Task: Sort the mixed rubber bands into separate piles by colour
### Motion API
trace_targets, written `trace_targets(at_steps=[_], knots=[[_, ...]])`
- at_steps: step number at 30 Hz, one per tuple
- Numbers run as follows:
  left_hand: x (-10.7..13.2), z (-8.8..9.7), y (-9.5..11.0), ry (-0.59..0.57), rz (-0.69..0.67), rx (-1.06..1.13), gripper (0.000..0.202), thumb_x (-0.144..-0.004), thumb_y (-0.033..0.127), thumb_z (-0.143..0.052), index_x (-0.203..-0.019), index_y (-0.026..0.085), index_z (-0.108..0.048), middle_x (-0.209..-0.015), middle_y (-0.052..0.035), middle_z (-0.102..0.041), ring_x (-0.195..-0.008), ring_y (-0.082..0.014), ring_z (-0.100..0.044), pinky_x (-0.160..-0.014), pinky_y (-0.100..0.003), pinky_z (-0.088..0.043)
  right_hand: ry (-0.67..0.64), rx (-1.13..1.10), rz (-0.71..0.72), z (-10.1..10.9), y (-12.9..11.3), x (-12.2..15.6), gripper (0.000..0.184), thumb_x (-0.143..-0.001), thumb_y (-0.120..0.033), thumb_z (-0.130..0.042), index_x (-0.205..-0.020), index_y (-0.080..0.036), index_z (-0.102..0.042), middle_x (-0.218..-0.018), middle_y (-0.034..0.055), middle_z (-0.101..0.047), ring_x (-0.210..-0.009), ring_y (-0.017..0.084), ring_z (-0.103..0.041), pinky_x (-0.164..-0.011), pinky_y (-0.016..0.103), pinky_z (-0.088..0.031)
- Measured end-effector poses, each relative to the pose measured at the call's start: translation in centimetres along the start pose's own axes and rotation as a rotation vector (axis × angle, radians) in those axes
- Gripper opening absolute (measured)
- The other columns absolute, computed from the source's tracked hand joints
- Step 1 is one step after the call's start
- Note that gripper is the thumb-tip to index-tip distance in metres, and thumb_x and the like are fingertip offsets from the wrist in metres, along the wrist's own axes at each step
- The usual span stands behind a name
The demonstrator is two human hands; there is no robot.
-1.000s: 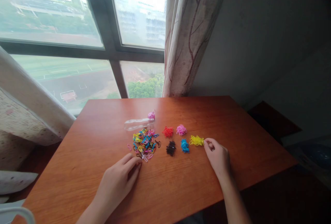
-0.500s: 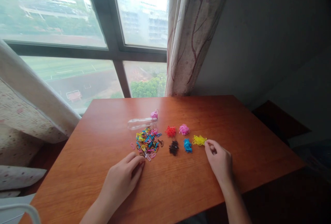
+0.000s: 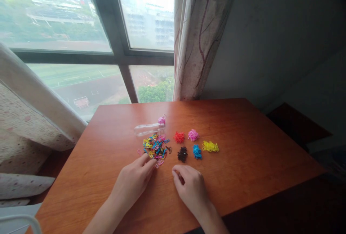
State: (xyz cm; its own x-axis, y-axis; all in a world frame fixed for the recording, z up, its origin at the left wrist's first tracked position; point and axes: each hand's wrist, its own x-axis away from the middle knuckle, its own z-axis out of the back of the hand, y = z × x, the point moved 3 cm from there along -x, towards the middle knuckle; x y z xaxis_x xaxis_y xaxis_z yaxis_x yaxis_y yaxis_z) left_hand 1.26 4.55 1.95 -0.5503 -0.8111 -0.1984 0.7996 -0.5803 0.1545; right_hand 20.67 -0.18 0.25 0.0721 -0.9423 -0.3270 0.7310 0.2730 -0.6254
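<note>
Left hand (image 3: 136,175) and right hand (image 3: 191,184) apart, curled

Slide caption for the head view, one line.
Left hand at the mixed-color pile, right hand just short of the black pile, wooden table below.

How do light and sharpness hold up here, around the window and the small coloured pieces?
Head view: the window washes out to white high in its right-hand pane; same head view, a pale sheen on the table near the glass, deep shadow over the wall at right, and the mixed pile slightly soft, single pieces hard to separate.
</note>
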Motion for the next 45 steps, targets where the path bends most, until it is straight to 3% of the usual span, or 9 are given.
trace_targets(at_steps=[10,27,30,34,40,45], knots=[[-0.6,0.4,0.4,-0.053,0.011,0.004,0.023,-0.096,0.021,-0.042,-0.095,0.026,-0.064,-0.091,-0.0011,-0.065,-0.076,-0.0150,-0.064,-0.059,-0.022,-0.042,-0.020,0.051,0.015,0.2,-0.2,0.1,0.017,-0.093,-0.018,-0.049,-0.081,-0.022,-0.061,-0.069,-0.0019,-0.063,-0.064,0.014,-0.059,-0.061,0.025,-0.034],[-1.8,1.5,1.0,-0.083,0.188,0.343,0.019,-0.089,0.019,-0.047,-0.084,0.024,-0.064,-0.090,-0.0005,-0.065,-0.077,-0.0147,-0.063,-0.070,-0.024,-0.046,-0.064,0.052,0.003,0.1,-0.3,0.1,0.017,-0.092,-0.016,-0.048,-0.082,-0.022,-0.059,-0.070,-0.0013,-0.063,-0.065,0.014,-0.058,-0.062,0.024,-0.032],[-3.5,2.0,1.9,-0.060,0.141,0.298,0.020,-0.091,0.023,-0.047,-0.085,0.024,-0.066,-0.090,-0.0014,-0.065,-0.074,-0.0141,-0.062,-0.066,-0.024,-0.045,-0.064,0.052,0.006,0.0,-0.3,0.1,0.016,-0.091,-0.016,-0.048,-0.083,-0.022,-0.060,-0.071,-0.0010,-0.063,-0.066,0.014,-0.059,-0.062,0.024,-0.032],[-7.8,2.4,4.4,-0.053,0.033,0.196,0.021,-0.093,0.023,-0.047,-0.088,0.024,-0.067,-0.092,-0.0024,-0.065,-0.077,-0.0145,-0.063,-0.062,-0.022,-0.043,-0.047,0.056,0.006,-0.1,-0.2,0.0,0.017,-0.090,-0.017,-0.048,-0.077,-0.022,-0.058,-0.069,-0.0004,-0.063,-0.066,0.015,-0.059,-0.061,0.023,-0.033],[-14.0,0.8,7.5,-0.159,-0.056,0.075,0.021,-0.093,0.024,-0.047,-0.092,0.023,-0.069,-0.093,-0.0057,-0.065,-0.077,-0.0168,-0.065,-0.063,-0.025,-0.045,-0.017,0.023,-0.002,-0.2,0.0,0.0,0.019,-0.091,-0.017,-0.047,-0.077,-0.022,-0.059,-0.068,-0.0001,-0.063,-0.065,0.015,-0.060,-0.062,0.024,-0.035],[-16.3,-0.8,8.0,-0.207,-0.080,0.040,0.020,-0.090,0.020,-0.050,-0.094,0.021,-0.069,-0.093,-0.0078,-0.064,-0.082,-0.0187,-0.066,-0.067,-0.027,-0.047,0.000,-0.020,0.002,-0.1,0.0,0.0,0.017,-0.091,-0.017,-0.049,-0.081,-0.021,-0.063,-0.072,0.0005,-0.066,-0.067,0.016,-0.062,-0.064,0.023,-0.039]])
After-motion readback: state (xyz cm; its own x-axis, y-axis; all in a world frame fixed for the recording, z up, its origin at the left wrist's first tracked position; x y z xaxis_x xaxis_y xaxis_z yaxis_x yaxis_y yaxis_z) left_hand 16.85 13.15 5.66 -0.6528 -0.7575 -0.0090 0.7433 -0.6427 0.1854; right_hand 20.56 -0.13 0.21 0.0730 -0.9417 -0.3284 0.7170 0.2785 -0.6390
